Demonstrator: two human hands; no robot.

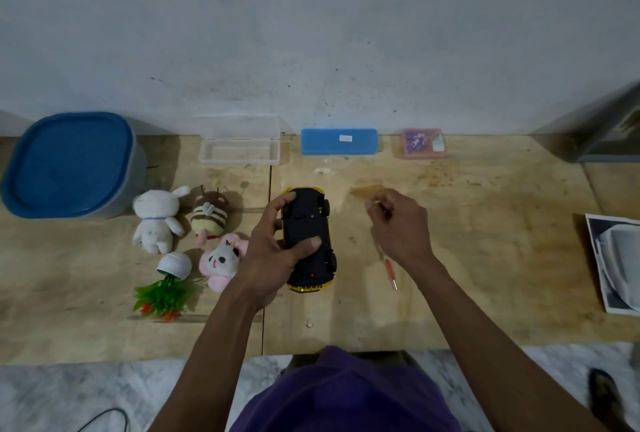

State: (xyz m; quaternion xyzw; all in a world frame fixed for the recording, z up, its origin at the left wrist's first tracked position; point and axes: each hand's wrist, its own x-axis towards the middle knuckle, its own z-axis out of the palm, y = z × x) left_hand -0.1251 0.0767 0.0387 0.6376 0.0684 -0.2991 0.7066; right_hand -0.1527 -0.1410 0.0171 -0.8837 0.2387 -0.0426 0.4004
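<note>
A yellow toy car point(308, 223) lies upside down on the wooden table point(485, 258), its black underside and wheels facing up. My left hand point(273, 251) grips it from the left, thumb pressed on the underside and fingers curled over the far end. My right hand point(401, 227) hovers just right of the car with its fingers curled, and the fingertips pinch something small and pale that is too tiny to identify. A red-handled screwdriver point(390, 268) lies on the table under that wrist.
Left of the car lie a white rabbit plush point(156, 220), a bee plush point(209, 216), a pink plush point(221, 261) and a tipped plant pot point(162, 286). Along the wall stand a blue-lidded tub point(69, 164), an open clear case point(239, 151), a blue case point(339, 142) and a pink box point(420, 144). Papers point(616, 265) lie far right.
</note>
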